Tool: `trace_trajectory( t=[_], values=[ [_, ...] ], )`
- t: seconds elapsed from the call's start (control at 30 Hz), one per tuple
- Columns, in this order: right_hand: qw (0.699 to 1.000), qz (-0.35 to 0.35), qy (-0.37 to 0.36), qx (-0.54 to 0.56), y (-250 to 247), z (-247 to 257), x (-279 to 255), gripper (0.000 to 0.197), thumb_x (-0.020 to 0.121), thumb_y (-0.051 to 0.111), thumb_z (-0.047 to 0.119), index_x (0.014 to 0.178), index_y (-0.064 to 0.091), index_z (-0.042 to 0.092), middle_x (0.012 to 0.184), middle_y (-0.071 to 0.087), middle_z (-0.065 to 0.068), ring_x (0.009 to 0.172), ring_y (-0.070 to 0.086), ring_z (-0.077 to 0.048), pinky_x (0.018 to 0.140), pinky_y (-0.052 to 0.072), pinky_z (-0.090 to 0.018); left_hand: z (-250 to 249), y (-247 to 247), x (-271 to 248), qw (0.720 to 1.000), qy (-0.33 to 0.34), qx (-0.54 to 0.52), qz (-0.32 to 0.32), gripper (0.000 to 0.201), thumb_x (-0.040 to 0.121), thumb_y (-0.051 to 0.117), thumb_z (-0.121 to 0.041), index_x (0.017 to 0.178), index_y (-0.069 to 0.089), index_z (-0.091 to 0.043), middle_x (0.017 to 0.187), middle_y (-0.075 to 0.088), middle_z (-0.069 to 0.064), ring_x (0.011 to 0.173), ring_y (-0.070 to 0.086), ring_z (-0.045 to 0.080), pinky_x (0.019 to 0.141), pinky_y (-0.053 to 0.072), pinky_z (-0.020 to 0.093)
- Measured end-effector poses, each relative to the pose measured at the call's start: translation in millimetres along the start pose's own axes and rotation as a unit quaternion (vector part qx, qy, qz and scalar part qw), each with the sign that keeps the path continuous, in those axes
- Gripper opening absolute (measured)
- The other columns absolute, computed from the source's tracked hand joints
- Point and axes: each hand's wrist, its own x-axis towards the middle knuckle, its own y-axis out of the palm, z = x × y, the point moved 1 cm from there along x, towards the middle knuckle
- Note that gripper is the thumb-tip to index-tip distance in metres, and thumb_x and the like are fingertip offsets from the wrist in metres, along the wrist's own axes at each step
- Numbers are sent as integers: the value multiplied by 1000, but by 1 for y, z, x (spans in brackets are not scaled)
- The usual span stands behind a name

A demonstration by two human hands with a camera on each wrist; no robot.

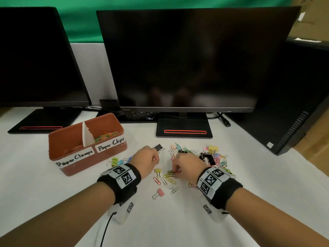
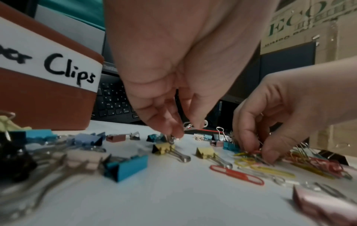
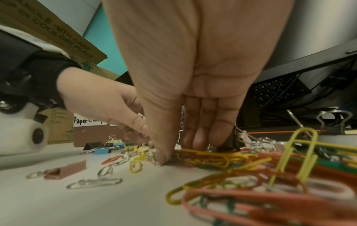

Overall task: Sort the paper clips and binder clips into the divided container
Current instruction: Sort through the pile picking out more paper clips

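Note:
A red-brown divided container point(image 1: 114, 120) stands at the left, labelled "Paper Clamps" and "Paper Clips". Coloured paper clips point(image 1: 106, 135) lie in its far compartment. Loose paper clips and binder clips point(image 1: 211, 156) are scattered on the white table. My left hand point(image 1: 156, 160) curls down over a yellow binder clip point(image 2: 164, 148), and its fingertips point(image 2: 174, 134) pinch the clip's upright wire handle. My right hand point(image 1: 175, 171) pinches a small bunch of yellow and red paper clips point(image 3: 204, 154) against the table, thumb point(image 3: 160, 157) on one side. A black binder clip point(image 1: 159, 146) lies just beyond the left hand.
Two dark monitors point(image 1: 187, 59) stand behind, their bases point(image 1: 184, 131) on the table. A black computer tower point(image 1: 293, 104) is at the right. A keyboard point(image 2: 114, 100) sits under the monitor. A pink binder clip point(image 1: 159, 192) and several paper clips point(image 1: 167, 182) lie between my wrists.

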Motion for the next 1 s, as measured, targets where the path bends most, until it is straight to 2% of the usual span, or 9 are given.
trace_trajectory(
  t=[0.1,0.23,0.3,0.43,0.5,0.63,0.7,0.87,1.0],
  values=[
    [1000,-9,-11,-13,-1,-4,0,13,87,58,19,91,71,17,109,62,-2,106,60,-21,89,53,-35,2,-7,-6,1000,20,-23,-4,12,89,58,-15,97,67,-14,97,55,1,87,60,17,77,45,19],
    [999,-42,-5,6,-11,-9,1,18,89,53,17,92,70,21,110,66,3,104,62,-18,89,53,-36,7,-9,-22,989,77,-29,121,17,87,62,-18,103,68,-19,87,58,-6,73,53,3,67,41,8],
    [999,-43,-1,22,-17,-9,0,19,90,53,18,98,70,19,110,67,3,100,61,-17,90,52,-34,7,-4,-26,982,97,5,163,22,87,62,-19,108,67,-19,87,57,-7,72,51,2,67,39,7],
    [998,-26,-46,41,-20,-2,-3,18,90,54,16,102,68,17,103,68,1,86,56,-11,80,47,-21,8,3,-21,983,114,38,137,16,87,62,-17,101,69,-14,89,51,-7,78,52,8,77,44,17],
    [998,6,-59,35,-16,1,-3,21,89,59,18,109,65,17,105,66,-1,86,55,-12,80,47,-23,9,5,-20,983,116,43,138,14,87,61,-18,98,68,-12,90,46,-7,80,51,9,82,45,22],
    [996,77,-39,-16,-5,-1,2,56,80,70,27,132,50,19,122,53,-3,104,53,-17,92,47,-31,11,8,-19,980,129,63,138,12,89,58,-19,96,66,-12,91,45,-6,81,48,9,78,41,20],
    [995,89,-40,-27,-4,-3,5,61,80,70,27,135,48,17,125,52,-4,112,52,-21,96,46,-32,12,8,-19,979,135,67,138,12,90,57,-18,96,65,-13,88,47,-7,81,47,9,75,38,18],
    [995,90,-41,-4,-9,0,11,27,85,64,19,111,66,12,107,67,-6,87,56,-15,77,44,-23,12,7,-22,981,133,-14,142,15,88,61,-21,102,63,-18,87,56,-7,75,51,5,71,43,14],
    [996,88,-21,-8,-13,-1,15,20,86,62,19,103,69,12,102,70,-4,87,60,-16,80,48,-25,5,11,-22,974,167,-4,151,22,87,62,-22,109,64,-20,88,52,-9,71,48,0,68,38,7]
  ],
)
